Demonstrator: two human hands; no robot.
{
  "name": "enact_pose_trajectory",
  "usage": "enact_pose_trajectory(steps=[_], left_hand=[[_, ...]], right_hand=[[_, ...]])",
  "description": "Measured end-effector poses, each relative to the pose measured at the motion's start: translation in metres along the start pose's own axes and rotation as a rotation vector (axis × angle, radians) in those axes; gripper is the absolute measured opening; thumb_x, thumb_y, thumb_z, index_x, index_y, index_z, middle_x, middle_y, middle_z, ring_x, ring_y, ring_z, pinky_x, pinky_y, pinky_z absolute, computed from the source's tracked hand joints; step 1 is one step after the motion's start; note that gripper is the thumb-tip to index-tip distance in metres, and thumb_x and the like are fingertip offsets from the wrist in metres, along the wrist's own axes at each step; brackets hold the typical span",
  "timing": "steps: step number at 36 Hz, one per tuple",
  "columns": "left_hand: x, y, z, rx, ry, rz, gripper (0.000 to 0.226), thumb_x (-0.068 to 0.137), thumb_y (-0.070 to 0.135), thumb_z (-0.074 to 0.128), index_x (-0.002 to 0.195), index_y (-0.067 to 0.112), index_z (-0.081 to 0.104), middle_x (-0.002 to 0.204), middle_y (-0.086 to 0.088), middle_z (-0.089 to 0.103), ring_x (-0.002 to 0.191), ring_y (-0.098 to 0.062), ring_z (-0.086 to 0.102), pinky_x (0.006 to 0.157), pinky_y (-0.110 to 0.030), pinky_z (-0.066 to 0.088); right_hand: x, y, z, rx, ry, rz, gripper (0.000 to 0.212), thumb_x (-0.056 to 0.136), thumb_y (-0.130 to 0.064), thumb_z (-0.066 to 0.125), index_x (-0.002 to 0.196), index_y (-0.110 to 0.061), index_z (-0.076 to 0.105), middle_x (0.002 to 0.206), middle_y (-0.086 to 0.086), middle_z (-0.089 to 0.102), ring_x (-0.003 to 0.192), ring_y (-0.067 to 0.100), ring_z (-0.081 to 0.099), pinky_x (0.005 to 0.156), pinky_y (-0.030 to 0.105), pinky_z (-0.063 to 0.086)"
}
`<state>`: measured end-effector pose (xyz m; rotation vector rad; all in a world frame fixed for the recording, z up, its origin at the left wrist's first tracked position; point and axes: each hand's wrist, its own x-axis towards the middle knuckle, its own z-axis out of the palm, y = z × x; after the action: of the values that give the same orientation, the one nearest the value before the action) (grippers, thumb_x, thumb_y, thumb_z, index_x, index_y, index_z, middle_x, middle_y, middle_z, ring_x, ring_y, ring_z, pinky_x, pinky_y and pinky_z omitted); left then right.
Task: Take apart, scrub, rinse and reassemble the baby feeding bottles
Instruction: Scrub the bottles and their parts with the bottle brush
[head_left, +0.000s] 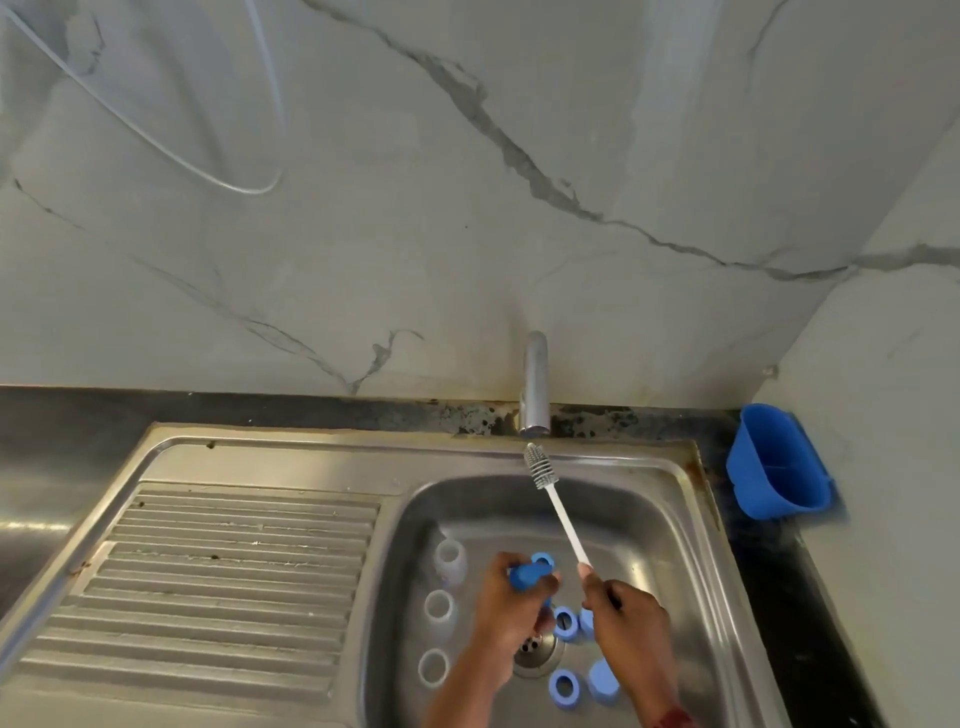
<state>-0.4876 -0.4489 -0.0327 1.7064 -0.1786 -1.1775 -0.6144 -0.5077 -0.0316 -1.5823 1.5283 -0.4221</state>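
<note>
Sink, seen from above.

- Draining board (234, 571) at nine o'clock of the basin.
- Three clear bottles (439, 608) stand open-mouthed in a column on the basin floor, at nine o'clock of the drain (535, 649). They are stripped of their tops.
- Left hand (511, 613) is above the drain with its fingers curled round a blue part (524, 576). I cannot tell whether it is a cap or a collar.
- Blue rings (565, 623) and caps lie loose on the basin floor from one to five o'clock of the drain.
- Right hand (628, 618) is closed round the low end of the brush (558, 512), thumb along the white handle.
- The brush's long axis runs from the grip toward eleven o'clock. The bristle head is up near the basin's far rim, just below the tap (535, 384).
- Blue tub (779, 462) hangs on the wall at two o'clock.

Judgement: scrubbing stage, with the bottles already apart. The blue part sits at nine o'clock of the right grip, near it, while the bristles point away from it. Either the brush swings back and down, or the left hand lifts the part to the head. The left hand is the nearer of the two to the part and to the bottles.
</note>
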Motion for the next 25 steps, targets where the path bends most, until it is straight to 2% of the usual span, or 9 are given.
enact_pose_trajectory(steps=[4, 8, 12, 15, 17, 18, 20, 22, 25], left_hand=[[0.017, -0.003, 0.009, 0.001, -0.068, -0.035, 0.037, 0.082, 0.01, 0.08, 0.109, 0.01, 0.055, 0.084, -0.015, 0.063, 0.054, -0.022, 0.055, 0.052, -0.031, 0.052], [0.033, -0.005, 0.021, 0.024, -0.114, -0.08, 0.025, 0.092, -0.001, 0.061, 0.112, 0.014, 0.054, 0.092, -0.016, 0.063, 0.058, -0.025, 0.057, 0.055, -0.032, 0.051], [0.054, -0.013, 0.035, 0.195, -0.131, -0.07, 0.035, 0.084, -0.005, 0.057, 0.102, 0.025, 0.057, 0.089, -0.02, 0.061, 0.053, -0.025, 0.056, 0.049, -0.029, 0.045], [0.072, -0.017, 0.044, 0.336, -0.102, -0.019, 0.031, 0.082, 0.003, 0.06, 0.101, 0.026, 0.058, 0.093, -0.013, 0.063, 0.055, -0.023, 0.058, 0.047, -0.029, 0.047], [0.076, -0.017, 0.048, 0.508, -0.087, 0.088, 0.037, 0.081, 0.009, 0.068, 0.107, 0.032, 0.057, 0.102, -0.001, 0.065, 0.074, -0.021, 0.068, 0.064, -0.029, 0.056], [0.076, -0.016, 0.049, 0.567, -0.086, 0.128, 0.041, 0.08, 0.013, 0.071, 0.113, 0.032, 0.057, 0.107, 0.002, 0.065, 0.087, -0.02, 0.069, 0.074, -0.025, 0.056], [0.077, -0.017, 0.052, 0.601, -0.086, 0.168, 0.049, 0.079, 0.016, 0.076, 0.124, 0.024, 0.058, 0.115, 0.001, 0.066, 0.102, -0.017, 0.066, 0.081, -0.016, 0.048], [0.081, -0.019, 0.054, 0.625, -0.062, 0.183, 0.05, 0.078, 0.018, 0.078, 0.125, 0.018, 0.059, 0.118, 0.0, 0.066, 0.108, -0.017, 0.063, 0.083, -0.016, 0.045], [0.089, -0.025, 0.057, 0.695, -0.027, 0.217, 0.047, 0.076, 0.022, 0.081, 0.12, 0.019, 0.064, 0.117, 0.001, 0.067, 0.107, -0.016, 0.063, 0.088, -0.02, 0.048]], right_hand=[[0.009, -0.006, 0.005, 0.046, 0.026, 0.041, 0.057, 0.093, -0.052, 0.056, 0.075, 0.001, 0.068, 0.069, 0.014, 0.066, 0.069, 0.026, 0.06, 0.058, 0.024, 0.043], [0.018, -0.006, 0.006, 0.017, 0.045, 0.029, 0.056, 0.094, -0.051, 0.054, 0.07, -0.004, 0.069, 0.065, 0.007, 0.067, 0.07, 0.021, 0.062, 0.065, 0.027, 0.045], [0.028, -0.004, 0.007, 0.035, 0.081, 0.065, 0.052, 0.092, -0.049, 0.061, 0.052, -0.014, 0.063, 0.052, 0.0, 0.062, 0.064, 0.017, 0.061, 0.061, 0.028, 0.044], [0.038, -0.005, 0.004, 0.042, 0.068, 0.056, 0.046, 0.092, -0.049, 0.06, 0.058, -0.019, 0.068, 0.055, -0.002, 0.065, 0.066, 0.015, 0.062, 0.064, 0.029, 0.045], [0.043, -0.005, 0.002, 0.031, 0.062, 0.04, 0.045, 0.093, -0.05, 0.057, 0.062, -0.019, 0.069, 0.057, -0.002, 0.065, 0.065, 0.015, 0.062, 0.065, 0.03, 0.047], [0.045, -0.002, 0.001, 0.027, 0.065, 0.042, 0.046, 0.093, -0.052, 0.055, 0.063, -0.02, 0.069, 0.056, -0.001, 0.064, 0.064, 0.016, 0.062, 0.065, 0.032, 0.048], [0.048, 0.002, -0.001, 0.042, 0.074, 0.056, 0.049, 0.093, -0.055, 0.054, 0.063, -0.019, 0.068, 0.054, -0.001, 0.063, 0.061, 0.018, 0.061, 0.064, 0.036, 0.05], [0.051, 0.007, -0.004, 0.072, 0.086, 0.062, 0.051, 0.092, -0.057, 0.054, 0.064, -0.017, 0.069, 0.052, 0.0, 0.061, 0.057, 0.018, 0.059, 0.062, 0.037, 0.05], [0.051, 0.008, -0.009, 0.125, 0.071, 0.046, 0.056, 0.091, -0.059, 0.052, 0.066, -0.011, 0.067, 0.055, 0.009, 0.061, 0.052, 0.017, 0.054, 0.055, 0.032, 0.043]])
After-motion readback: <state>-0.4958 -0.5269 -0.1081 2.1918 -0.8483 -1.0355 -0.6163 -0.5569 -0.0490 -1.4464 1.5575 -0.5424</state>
